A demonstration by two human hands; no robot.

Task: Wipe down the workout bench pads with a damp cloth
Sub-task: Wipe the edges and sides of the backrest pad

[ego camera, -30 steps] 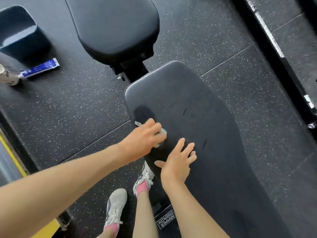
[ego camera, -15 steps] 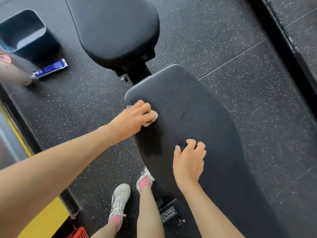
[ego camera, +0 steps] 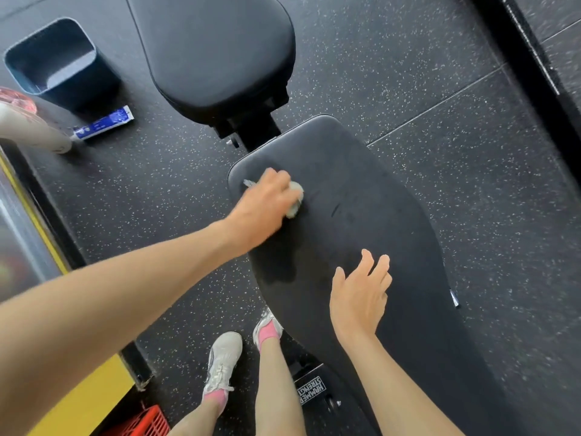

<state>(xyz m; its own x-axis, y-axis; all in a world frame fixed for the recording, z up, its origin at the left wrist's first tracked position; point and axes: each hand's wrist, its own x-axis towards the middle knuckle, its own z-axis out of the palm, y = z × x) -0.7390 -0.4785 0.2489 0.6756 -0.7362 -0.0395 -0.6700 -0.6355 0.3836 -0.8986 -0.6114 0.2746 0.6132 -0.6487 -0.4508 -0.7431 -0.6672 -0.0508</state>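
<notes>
- While I watch through the head camera, the left hand (ego camera: pixel 267 202) has its grip clenched round a pale, bunched cloth (ego camera: pixel 296 199), fingers curled over the top so that only the cloth's right side and a small tail at the left show.
- That cloth is pressed onto the long pad (ego camera: pixel 393 190) of the workout bench, near the pad's upper left corner, close to the narrow end that faces the short pad (ego camera: pixel 213 51).
- On my other side, the right hand (ego camera: pixel 358 297) has its grip released: fingers straight and slightly spread, palm down, holding nothing.
- It sits over the middle of the long pad, towards the left edge; I cannot tell whether the palm touches the surface.
- Between the two hands, a darker damp patch (ego camera: pixel 279 265) lies along the pad's left edge.
- Below the long pad's left edge I see two white shoes (ego camera: pixel 221 361) with pink socks on the speckled floor (ego camera: pixel 424 64).
- Further off on the floor, left of the short pad, stands a dark blue bin (ego camera: pixel 94 86), with a blue and white tube (ego camera: pixel 103 122) lying just beside it.
- A red crate (ego camera: pixel 141 420) shows at the bottom edge of my view.
</notes>
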